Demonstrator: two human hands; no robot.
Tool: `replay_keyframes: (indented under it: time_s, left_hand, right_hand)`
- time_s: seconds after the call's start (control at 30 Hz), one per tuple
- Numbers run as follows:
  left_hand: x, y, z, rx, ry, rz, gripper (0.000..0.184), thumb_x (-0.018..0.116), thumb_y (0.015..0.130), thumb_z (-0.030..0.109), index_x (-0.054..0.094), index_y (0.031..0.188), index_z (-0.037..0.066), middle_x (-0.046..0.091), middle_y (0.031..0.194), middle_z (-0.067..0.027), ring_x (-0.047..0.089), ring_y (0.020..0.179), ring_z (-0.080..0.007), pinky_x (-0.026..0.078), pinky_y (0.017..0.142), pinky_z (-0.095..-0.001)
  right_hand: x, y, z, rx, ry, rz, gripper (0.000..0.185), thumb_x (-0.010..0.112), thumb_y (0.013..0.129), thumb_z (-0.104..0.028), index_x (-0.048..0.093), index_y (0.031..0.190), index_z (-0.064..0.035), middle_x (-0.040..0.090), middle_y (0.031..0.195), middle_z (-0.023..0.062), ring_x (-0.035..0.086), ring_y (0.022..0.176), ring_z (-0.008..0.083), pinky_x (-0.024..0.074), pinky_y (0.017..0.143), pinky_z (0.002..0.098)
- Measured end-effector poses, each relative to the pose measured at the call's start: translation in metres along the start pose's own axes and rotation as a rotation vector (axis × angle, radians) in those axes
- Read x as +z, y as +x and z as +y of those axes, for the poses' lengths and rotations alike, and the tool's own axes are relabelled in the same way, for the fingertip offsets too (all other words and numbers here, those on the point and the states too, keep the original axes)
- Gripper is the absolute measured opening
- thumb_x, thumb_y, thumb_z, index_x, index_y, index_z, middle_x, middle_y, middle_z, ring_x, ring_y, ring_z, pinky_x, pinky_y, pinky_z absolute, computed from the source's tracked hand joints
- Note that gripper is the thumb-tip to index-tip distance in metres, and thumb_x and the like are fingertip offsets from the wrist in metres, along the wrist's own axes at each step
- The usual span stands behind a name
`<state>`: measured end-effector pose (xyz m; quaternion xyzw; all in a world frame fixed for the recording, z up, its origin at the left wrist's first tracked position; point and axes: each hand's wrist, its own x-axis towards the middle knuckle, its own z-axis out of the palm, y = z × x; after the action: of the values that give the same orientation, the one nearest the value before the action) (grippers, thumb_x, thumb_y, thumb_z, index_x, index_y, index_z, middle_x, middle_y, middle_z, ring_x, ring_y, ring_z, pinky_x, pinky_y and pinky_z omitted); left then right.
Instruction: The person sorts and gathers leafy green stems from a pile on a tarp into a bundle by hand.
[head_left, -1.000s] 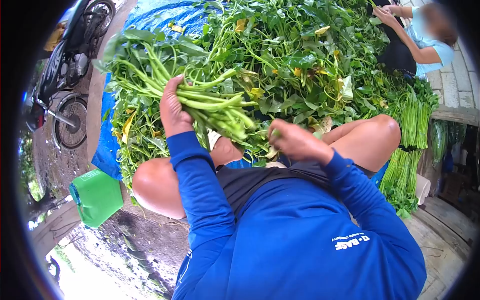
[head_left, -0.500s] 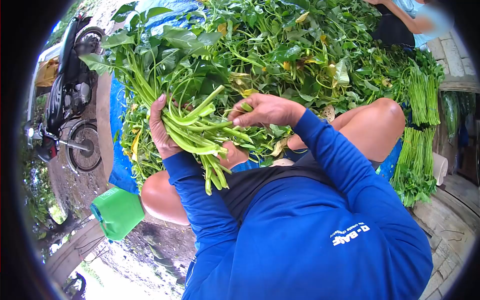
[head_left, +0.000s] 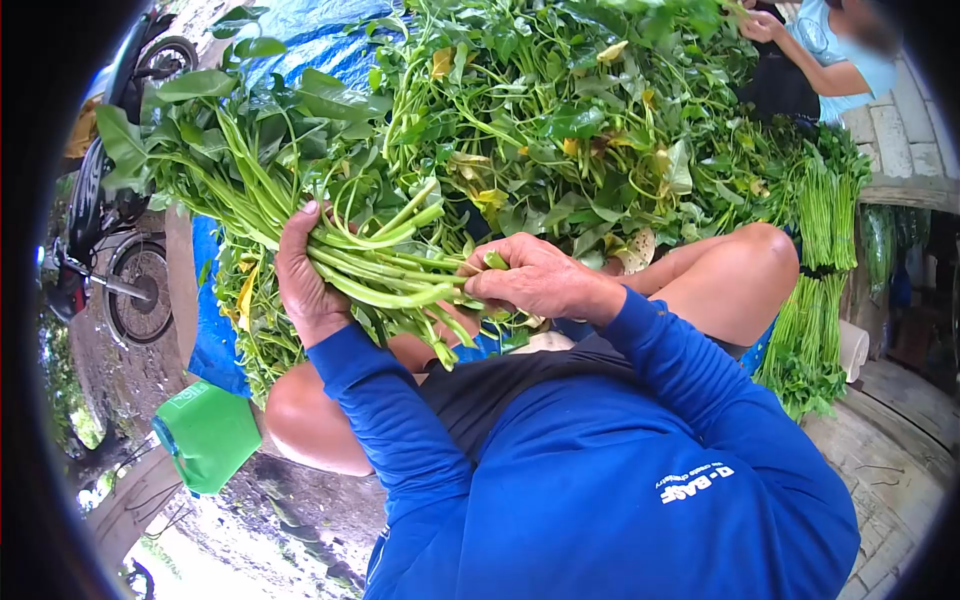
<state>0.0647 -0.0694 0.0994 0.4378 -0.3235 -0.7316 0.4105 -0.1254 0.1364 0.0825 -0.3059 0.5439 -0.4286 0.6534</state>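
My left hand (head_left: 308,275) is wrapped round a bunch of water spinach (head_left: 390,260), its leaves fanning to the upper left and the cut stems pointing right. My right hand (head_left: 545,280) is closed at the stem ends, thumb and fingers pinched together. A short green stem piece (head_left: 495,260) pokes out of its grip. Whether its fingertips also grip a stem of the bunch is hard to see. Beyond both hands spreads a large heap of loose water spinach (head_left: 560,130), with some yellow leaves in it.
Tied bundles of water spinach (head_left: 828,225) lie to the right of my knee. Blue tarp (head_left: 330,50) shows under the heap. A green plastic container (head_left: 212,435) stands at my left, with a motorcycle (head_left: 130,285) beyond. Another person (head_left: 820,85) sits at the upper right.
The bunch has tilted flatter, its leaves swinging left and its stem ends rising. My right hand has moved slightly lower. The other person's hands have come further into view, near some greens.
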Motion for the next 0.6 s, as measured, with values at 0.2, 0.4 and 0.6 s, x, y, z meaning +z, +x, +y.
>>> replay_keyframes:
  time_s: [0.2,0.4,0.6]
  left_hand:
    - [-0.01,0.012,-0.008,0.078,-0.02,0.103,0.02,0.078,0.094,0.016,0.071,0.105,0.001,0.071,0.087,-0.0085,0.07,0.074,-0.0227,0.063,0.072,-0.0383]
    - [-0.027,0.017,0.017,0.128,-0.079,0.234,0.02,0.081,0.091,0.012,0.073,0.103,-0.003,0.072,0.085,-0.0111,0.07,0.076,-0.0205,0.061,0.073,-0.0344]
    - [-0.019,0.02,0.009,0.089,-0.095,0.243,0.022,0.082,0.091,0.011,0.073,0.102,-0.005,0.072,0.085,-0.013,0.071,0.073,-0.0212,0.062,0.071,-0.0349]
  right_hand:
    - [0.018,0.006,-0.016,-0.05,-1.077,-0.132,0.026,0.072,0.091,-0.028,0.078,0.1,-0.0041,0.075,0.08,0.0136,0.073,0.073,0.0319,0.0572,0.071,0.0463]
    - [-0.027,0.037,0.097,0.083,-1.183,-0.373,0.044,0.076,0.088,-0.036,0.077,0.117,-0.0035,0.077,0.113,0.022,0.073,0.106,0.0403,0.059,0.092,0.047]
    - [-0.124,0.162,0.064,-0.36,-1.129,0.878,0.011,0.067,0.091,-0.014,0.073,0.092,-0.0043,0.07,0.091,0.0213,0.071,0.091,0.0451,0.0587,0.084,0.0531]
